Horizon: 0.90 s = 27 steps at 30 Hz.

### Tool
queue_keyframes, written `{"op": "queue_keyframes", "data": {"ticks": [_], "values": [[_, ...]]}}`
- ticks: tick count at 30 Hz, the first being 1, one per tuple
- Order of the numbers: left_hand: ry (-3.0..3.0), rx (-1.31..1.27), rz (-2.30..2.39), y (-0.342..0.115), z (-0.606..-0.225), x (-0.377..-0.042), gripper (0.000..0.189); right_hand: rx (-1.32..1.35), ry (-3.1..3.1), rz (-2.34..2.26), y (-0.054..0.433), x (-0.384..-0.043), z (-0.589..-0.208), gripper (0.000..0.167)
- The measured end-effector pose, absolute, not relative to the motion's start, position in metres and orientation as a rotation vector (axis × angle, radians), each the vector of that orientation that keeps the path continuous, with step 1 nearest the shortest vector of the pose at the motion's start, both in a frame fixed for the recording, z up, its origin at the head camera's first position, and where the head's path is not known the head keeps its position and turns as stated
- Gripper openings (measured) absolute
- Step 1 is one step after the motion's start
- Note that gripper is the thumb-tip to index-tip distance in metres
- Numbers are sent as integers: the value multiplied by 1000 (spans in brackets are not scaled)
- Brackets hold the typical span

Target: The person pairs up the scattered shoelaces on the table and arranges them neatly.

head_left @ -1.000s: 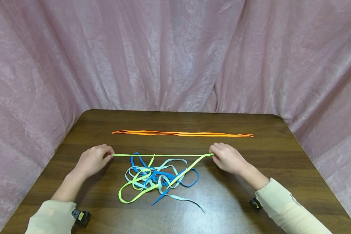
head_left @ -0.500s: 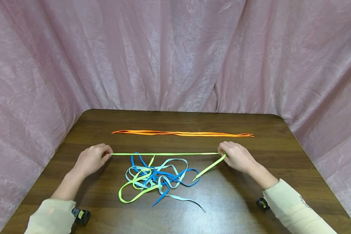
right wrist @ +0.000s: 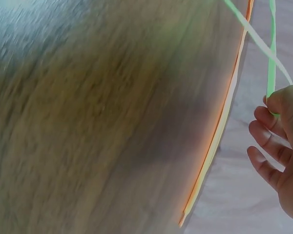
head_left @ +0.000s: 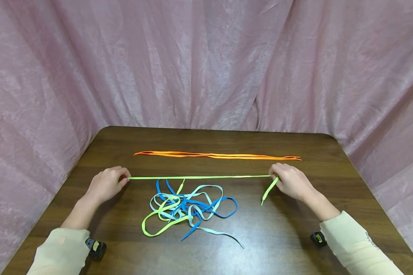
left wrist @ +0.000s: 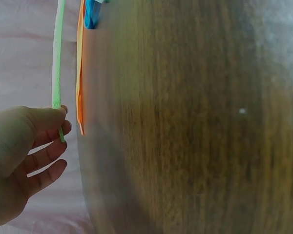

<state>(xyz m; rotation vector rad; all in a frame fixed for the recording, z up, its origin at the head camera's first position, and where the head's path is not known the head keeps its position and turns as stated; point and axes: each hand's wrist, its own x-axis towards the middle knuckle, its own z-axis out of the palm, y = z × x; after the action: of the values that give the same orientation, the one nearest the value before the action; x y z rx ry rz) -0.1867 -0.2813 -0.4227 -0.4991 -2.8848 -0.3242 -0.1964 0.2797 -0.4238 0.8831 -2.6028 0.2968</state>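
Observation:
A yellow-green shoelace stretches taut between my two hands, above the table. My left hand pinches one end between thumb and fingertips; in the left wrist view a short tip of the shoelace pokes out below the thumb. On the other side my right hand pinches the shoelace near its other end, and that end hangs down from the fingers. Below the taut stretch lies a loose tangle of a blue shoelace, a pale blue shoelace and another yellow-green shoelace.
Toward the back of the brown wooden table, orange shoelaces lie stretched out side by side. A pink curtain hangs behind and around the table.
My right hand has moved right, sliding along the yellow-green shoelace, so the taut stretch is longer. Its trailing end has come off the tangle and now hangs short. The left hand has barely shifted.

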Motion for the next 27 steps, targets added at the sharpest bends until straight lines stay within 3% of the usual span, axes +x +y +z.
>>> {"op": "queue_keyframes", "data": {"ticks": [27], "values": [[-2933, -388, -328, -294, -419, -211, 4, 678, -2625, 284, 341, -198, -430, 15]]}}
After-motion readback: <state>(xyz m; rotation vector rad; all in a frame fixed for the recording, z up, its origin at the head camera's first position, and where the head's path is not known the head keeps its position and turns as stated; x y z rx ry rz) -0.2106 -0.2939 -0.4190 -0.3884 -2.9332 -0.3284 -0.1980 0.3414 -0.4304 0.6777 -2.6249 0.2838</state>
